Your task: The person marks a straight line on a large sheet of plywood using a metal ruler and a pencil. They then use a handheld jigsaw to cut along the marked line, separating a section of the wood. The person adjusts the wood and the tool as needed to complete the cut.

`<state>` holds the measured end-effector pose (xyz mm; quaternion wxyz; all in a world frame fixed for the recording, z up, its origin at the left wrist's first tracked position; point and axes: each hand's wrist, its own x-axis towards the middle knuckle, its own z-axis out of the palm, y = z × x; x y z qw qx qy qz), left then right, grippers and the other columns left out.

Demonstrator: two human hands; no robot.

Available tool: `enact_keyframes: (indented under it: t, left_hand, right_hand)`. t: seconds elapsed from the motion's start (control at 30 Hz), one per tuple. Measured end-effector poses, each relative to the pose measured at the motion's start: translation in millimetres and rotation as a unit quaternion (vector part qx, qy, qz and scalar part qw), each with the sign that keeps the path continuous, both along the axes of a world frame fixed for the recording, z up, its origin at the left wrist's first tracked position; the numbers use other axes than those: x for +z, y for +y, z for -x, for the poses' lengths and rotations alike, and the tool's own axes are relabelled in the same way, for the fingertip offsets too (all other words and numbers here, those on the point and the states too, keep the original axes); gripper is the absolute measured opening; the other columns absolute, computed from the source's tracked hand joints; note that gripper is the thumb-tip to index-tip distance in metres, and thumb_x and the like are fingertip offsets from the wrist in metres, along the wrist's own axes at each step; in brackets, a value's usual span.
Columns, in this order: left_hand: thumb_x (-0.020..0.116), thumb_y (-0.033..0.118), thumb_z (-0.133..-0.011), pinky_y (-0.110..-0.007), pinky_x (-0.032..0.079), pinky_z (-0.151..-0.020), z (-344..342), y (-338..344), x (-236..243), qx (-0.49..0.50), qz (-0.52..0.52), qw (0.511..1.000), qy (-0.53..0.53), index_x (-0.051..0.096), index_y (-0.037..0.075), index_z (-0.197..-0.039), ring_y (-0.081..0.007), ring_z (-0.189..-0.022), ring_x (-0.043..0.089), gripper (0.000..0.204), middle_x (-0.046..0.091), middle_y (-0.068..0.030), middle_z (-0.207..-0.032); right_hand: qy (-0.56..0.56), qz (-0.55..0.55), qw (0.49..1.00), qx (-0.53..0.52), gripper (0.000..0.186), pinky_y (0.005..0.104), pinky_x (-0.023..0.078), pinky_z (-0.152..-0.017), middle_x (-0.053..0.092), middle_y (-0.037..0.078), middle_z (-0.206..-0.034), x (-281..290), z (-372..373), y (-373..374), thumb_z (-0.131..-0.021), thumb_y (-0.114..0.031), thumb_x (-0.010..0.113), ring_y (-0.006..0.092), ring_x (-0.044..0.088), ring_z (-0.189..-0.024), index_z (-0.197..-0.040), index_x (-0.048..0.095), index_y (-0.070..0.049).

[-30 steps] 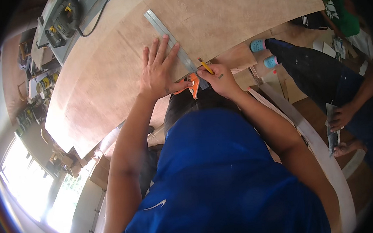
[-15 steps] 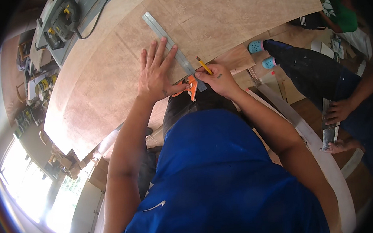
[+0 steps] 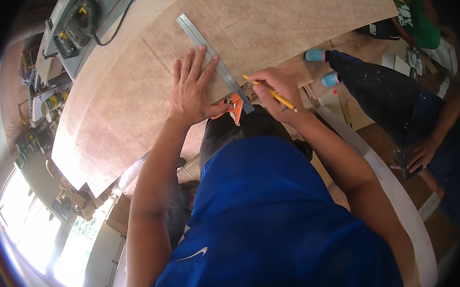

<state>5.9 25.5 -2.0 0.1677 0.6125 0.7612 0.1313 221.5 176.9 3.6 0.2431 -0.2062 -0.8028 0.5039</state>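
A large plywood sheet [image 3: 127, 97] with a curved far edge spreads in front of me. On it lies a combination square, its steel blade [image 3: 197, 37] slanting from the far left down past the near edge and its orange head [image 3: 236, 103] against that edge. My left hand [image 3: 191, 93] rests flat on the wood with fingers spread, fingertips at the blade and thumb on the orange head. Just right of the blade, my right hand [image 3: 280, 90] grips a yellow pencil [image 3: 284, 100]. One pencil end points toward the blade; the other sticks out near my wrist.
A corded power saw [image 3: 78, 29] sits on a grey worktable at the far left. To the right, a person in dark trousers [image 3: 374, 87] holds a dark flat piece [image 3: 401, 160]. Another person in a green shirt [image 3: 424, 24] is farther back. A pale curved strip [image 3: 396, 196] runs beside my right arm.
My right hand has drawn off the blade, slightly right, and the pencil has turned in its grip. My left hand and the square stay put. The co-worker's hands and flat piece have shifted.
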Motion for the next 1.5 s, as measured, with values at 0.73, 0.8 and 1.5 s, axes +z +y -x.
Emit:
enact_keyframes:
  t: [0.73,0.8,1.5]
  left_hand:
    - [0.082,0.074,-0.062,-0.064,0.016,-0.125,1,-2,-2,-0.006,-0.012,1.000,-0.003,0.044,0.015,-0.160,-0.0471,-0.156,0.026,0.121,0.029,-0.0183,-0.171]
    - [0.082,0.074,-0.062,-0.064,0.016,-0.125,1,-2,-1,-0.004,-0.009,1.000,-0.002,0.044,0.015,-0.160,-0.0462,-0.156,0.025,0.121,0.029,-0.0180,-0.171]
    - [0.089,0.064,-0.054,-0.064,0.019,-0.124,1,-3,-1,0.000,-0.010,1.000,-0.010,0.046,0.017,-0.159,-0.0420,-0.157,0.027,0.124,0.029,-0.0159,-0.171]
  right_hand:
    - [0.004,-0.159,0.983,0.094,0.024,0.0407,0.050,-0.083,0.073,0.007,-0.102,-19,8,3,-0.083,-0.007,0.077,0.0286,0.066,-0.087,-0.106,0.070,-0.006]
    - [0.000,-0.172,0.981,0.092,0.026,0.0401,0.051,-0.083,0.072,0.006,-0.102,-19,7,2,-0.080,-0.007,0.078,0.0276,0.066,-0.088,-0.104,0.069,-0.007]
    - [-0.002,-0.180,0.982,0.062,0.024,0.0400,0.049,-0.081,0.072,0.004,-0.100,-20,41,7,-0.079,-0.007,0.078,0.0278,0.064,-0.088,-0.102,0.069,-0.009]
